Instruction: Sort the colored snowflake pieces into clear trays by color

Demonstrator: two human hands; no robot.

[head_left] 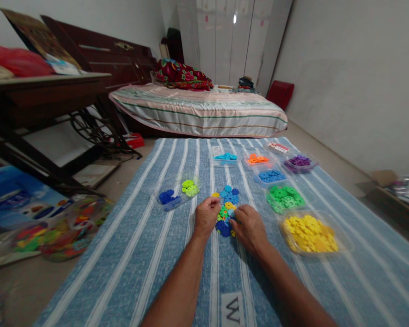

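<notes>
A cluster of joined plastic snowflake discs [229, 196], in blue, yellow, green and dark blue, lies on the striped cloth between my hands. My left hand [206, 215] is at its left edge, thumb and fingers pinched together; whatever sits in the pinch is too small to make out. A yellow disc [216, 195] shows just beyond those fingertips. On the right side my right hand [250, 227] curls its fingers against the cluster's edge, gripping it there. The back of that hand hides part of the discs.
To the right stand clear tubs of yellow discs [308, 234], green discs [285, 198], blue discs [271, 176] and purple discs [299, 161]. Orange discs [258, 158] and light-blue discs [226, 156] are farther back. A two-part tub [173, 204] is at left. A paper marked W [232, 309] lies in front.
</notes>
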